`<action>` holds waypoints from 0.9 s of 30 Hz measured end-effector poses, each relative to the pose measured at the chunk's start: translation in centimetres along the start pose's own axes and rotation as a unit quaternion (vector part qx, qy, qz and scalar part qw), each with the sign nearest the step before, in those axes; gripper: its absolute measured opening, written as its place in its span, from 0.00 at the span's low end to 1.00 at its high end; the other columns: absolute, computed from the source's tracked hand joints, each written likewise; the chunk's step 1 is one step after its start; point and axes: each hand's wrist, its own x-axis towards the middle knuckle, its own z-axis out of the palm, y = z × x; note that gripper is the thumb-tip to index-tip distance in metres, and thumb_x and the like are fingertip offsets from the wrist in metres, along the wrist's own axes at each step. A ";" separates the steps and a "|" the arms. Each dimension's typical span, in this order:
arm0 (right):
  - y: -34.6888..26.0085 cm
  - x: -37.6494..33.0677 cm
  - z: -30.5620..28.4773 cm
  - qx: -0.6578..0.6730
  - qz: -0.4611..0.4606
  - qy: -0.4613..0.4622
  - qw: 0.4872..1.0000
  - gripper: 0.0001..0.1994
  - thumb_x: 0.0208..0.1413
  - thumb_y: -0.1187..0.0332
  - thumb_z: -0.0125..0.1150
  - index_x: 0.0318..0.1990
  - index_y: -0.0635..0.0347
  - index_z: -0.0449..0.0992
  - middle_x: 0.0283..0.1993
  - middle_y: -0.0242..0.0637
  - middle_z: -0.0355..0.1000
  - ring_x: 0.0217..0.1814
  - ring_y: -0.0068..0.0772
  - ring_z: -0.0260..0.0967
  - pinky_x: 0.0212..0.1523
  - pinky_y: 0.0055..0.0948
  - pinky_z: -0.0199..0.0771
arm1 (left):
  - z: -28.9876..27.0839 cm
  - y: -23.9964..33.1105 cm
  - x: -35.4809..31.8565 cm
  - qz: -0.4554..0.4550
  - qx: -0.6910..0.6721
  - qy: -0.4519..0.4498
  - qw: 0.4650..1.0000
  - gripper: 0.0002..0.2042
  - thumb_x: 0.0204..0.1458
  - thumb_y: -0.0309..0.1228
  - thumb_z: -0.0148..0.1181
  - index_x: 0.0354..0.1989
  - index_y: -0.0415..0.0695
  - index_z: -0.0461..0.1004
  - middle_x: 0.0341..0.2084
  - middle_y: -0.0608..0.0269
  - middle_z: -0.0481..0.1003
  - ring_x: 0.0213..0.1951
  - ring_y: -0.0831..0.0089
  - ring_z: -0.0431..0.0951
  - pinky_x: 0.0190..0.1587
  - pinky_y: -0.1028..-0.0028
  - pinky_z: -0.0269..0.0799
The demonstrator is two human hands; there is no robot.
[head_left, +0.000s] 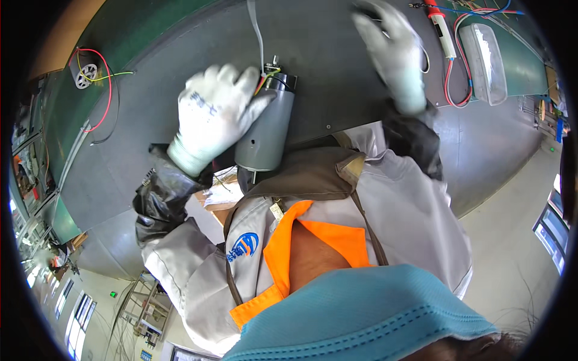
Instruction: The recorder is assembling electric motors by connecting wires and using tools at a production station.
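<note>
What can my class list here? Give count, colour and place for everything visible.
Table: one, dark grey and green, upper half
Motor-like cylinder: one, grey, near centre
Pale strip: one, whitish, above cylinder
Handheld probe: one, red and white, upper right
Box: one, clear, right of probe
Slotted disc: one, white, upper left
Loose wires: several, red, yellow, black, by disc
Background clutter: too small to count
Mask: one, blue, bottom
Jacket: one, grey, lower middle
Left hand: one, white-gloved, against cylinder
Right hand: one, white-gloved, left of probe, blurred
</note>
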 end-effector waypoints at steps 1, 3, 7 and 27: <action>3.7 -2.4 -1.2 -0.127 0.004 0.000 0.992 0.18 0.58 0.61 0.65 0.52 0.59 0.77 0.39 0.44 0.77 0.43 0.53 0.73 0.45 0.49 0.74 | 0.6 -0.6 0.6 0.024 -0.043 0.059 0.997 0.16 0.51 0.38 0.69 0.45 0.45 0.77 0.33 0.59 0.75 0.36 0.59 0.77 0.41 0.62 0.71; 6.3 -7.7 -3.2 -0.228 0.056 -0.057 0.970 0.25 0.57 0.64 0.66 0.62 0.57 0.71 0.50 0.52 0.74 0.49 0.56 0.72 0.50 0.48 0.74 | 1.4 -0.7 2.1 0.032 -0.104 0.088 0.990 0.15 0.54 0.36 0.68 0.46 0.41 0.78 0.39 0.55 0.78 0.41 0.56 0.78 0.45 0.64 0.74; 2.7 -14.8 -7.0 -0.175 0.139 -0.134 0.965 0.29 0.57 0.75 0.62 0.68 0.56 0.67 0.62 0.54 0.68 0.62 0.59 0.65 0.62 0.48 0.65 | 3.1 -3.2 4.7 -0.139 -0.459 -0.100 0.872 0.14 0.62 0.34 0.62 0.49 0.36 0.79 0.40 0.61 0.81 0.41 0.70 0.79 0.47 0.71 0.74; -3.6 1.8 -1.6 0.039 -0.083 -0.521 0.849 0.34 0.58 0.43 0.65 0.62 0.61 0.71 0.52 0.54 0.76 0.54 0.55 0.76 0.55 0.43 0.75 | 4.9 -7.1 3.3 -0.231 -0.901 -0.076 0.359 0.18 0.68 0.38 0.53 0.52 0.32 0.73 0.44 0.48 0.81 0.46 0.59 0.83 0.53 0.58 0.80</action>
